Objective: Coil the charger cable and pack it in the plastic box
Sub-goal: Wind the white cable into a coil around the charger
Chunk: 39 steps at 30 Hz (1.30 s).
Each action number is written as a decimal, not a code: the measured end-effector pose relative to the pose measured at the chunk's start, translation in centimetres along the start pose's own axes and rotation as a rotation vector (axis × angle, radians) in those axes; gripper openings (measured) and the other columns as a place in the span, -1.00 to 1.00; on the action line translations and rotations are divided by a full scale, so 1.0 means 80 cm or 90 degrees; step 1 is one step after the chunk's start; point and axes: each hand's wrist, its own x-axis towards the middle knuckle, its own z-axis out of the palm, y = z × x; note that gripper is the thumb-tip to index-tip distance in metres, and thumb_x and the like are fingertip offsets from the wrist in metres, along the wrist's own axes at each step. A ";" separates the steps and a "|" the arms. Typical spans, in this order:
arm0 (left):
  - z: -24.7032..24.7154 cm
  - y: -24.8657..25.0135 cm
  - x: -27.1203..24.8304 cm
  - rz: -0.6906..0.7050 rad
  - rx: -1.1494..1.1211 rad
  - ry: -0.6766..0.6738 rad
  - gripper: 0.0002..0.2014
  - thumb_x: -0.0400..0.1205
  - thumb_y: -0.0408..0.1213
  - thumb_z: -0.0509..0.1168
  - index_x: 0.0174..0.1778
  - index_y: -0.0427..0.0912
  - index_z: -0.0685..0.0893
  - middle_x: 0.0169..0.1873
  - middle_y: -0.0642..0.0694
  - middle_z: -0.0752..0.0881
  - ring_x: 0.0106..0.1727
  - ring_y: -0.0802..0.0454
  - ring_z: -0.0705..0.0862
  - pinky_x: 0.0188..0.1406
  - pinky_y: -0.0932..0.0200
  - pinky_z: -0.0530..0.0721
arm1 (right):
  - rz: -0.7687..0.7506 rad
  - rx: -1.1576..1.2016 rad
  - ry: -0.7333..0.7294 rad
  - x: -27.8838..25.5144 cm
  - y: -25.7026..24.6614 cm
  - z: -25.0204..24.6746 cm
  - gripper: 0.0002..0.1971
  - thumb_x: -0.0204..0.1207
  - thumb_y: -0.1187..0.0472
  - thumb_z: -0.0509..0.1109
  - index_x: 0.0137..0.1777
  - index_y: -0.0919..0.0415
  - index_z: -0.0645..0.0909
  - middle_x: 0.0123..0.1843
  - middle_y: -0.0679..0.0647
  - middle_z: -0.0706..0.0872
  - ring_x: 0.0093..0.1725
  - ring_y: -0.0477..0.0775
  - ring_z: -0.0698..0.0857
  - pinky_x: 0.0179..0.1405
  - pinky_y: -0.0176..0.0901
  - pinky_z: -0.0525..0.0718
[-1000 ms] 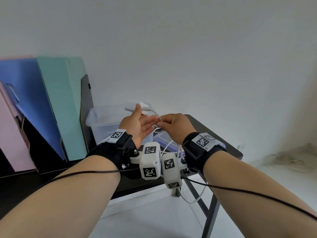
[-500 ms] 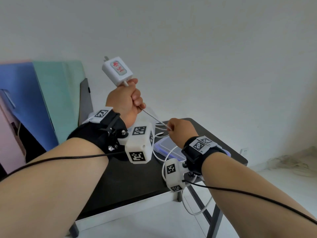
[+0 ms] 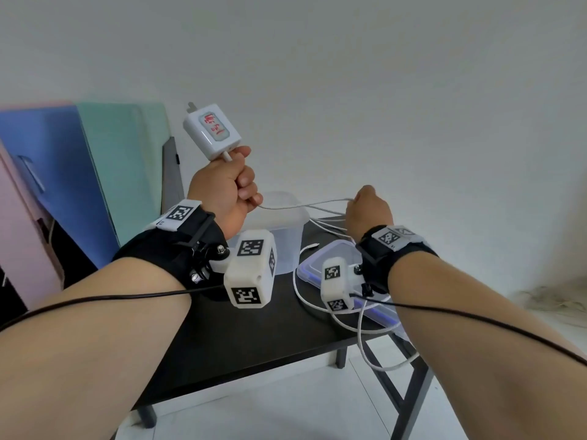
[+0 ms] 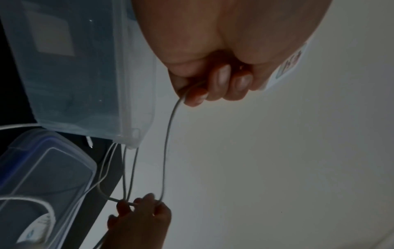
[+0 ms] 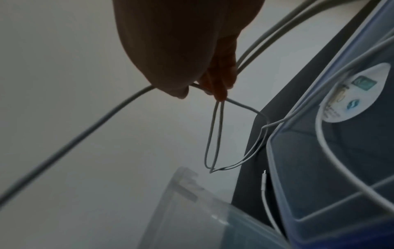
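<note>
Left hand (image 3: 227, 185): fist grips charger cable (image 3: 305, 205) below the adapter (image 3: 212, 131), anchoring it.
Right hand (image 3: 368, 207): pinches cable strands, gathering loops.

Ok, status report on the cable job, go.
Left hand grips cable under raised charger. Right hand pinches loops. Plastic box open; rest of cable trails across lid.

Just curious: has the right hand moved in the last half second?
Yes. The right hand pinching the cable has gone rightward, away from the plastic box.
</note>
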 end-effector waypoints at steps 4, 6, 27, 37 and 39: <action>-0.002 -0.020 -0.004 -0.045 0.032 0.007 -0.85 0.69 -0.35 0.08 -0.03 -0.14 0.57 -0.69 0.06 0.37 -0.70 0.16 0.24 -0.59 0.30 0.34 | 0.006 0.152 -0.001 -0.001 -0.004 -0.005 -0.89 0.58 0.21 0.12 -0.02 0.22 0.42 -0.06 0.23 0.71 -0.10 0.33 0.68 -0.17 0.07 0.66; -0.005 -0.027 -0.005 -0.070 0.053 0.003 -0.86 0.69 -0.33 0.10 0.00 -0.16 0.57 -0.69 0.06 0.39 -0.70 0.17 0.24 -0.63 0.32 0.33 | -0.015 0.202 0.035 -0.003 -0.005 -0.011 -0.86 0.55 0.17 0.17 -0.03 0.21 0.51 -0.05 0.22 0.76 -0.05 0.30 0.74 0.00 0.14 0.73; -0.008 -0.030 -0.042 -0.052 0.173 -0.097 -0.62 0.31 0.06 0.48 -0.19 -0.07 0.50 -0.42 -0.02 0.46 -0.66 0.18 0.22 -0.63 0.30 0.20 | -0.335 0.091 -0.043 -0.060 -0.109 -0.057 -0.87 0.48 0.17 0.43 -0.06 0.14 0.78 -0.22 -0.04 0.72 -0.17 -0.06 0.65 -0.08 -0.23 0.61; -0.015 -0.027 -0.057 -0.047 0.236 -0.082 -0.88 0.62 -0.22 0.26 -0.21 -0.14 0.51 -0.41 -0.06 0.50 -0.64 0.14 0.23 -0.64 0.32 0.17 | -0.219 0.283 -0.043 -0.072 -0.128 -0.060 -0.90 0.40 0.21 0.45 -0.31 0.12 0.61 -0.40 -0.05 0.74 -0.41 -0.04 0.63 -0.23 -0.07 0.71; -0.014 -0.025 -0.059 -0.062 0.241 -0.054 -0.82 0.63 -0.17 0.22 -0.23 -0.16 0.48 -0.45 -0.05 0.51 -0.64 0.13 0.22 -0.63 0.34 0.15 | -0.208 0.303 -0.036 -0.075 -0.130 -0.058 -0.90 0.40 0.21 0.45 -0.32 0.12 0.61 -0.40 -0.04 0.75 -0.38 -0.03 0.64 -0.20 -0.04 0.72</action>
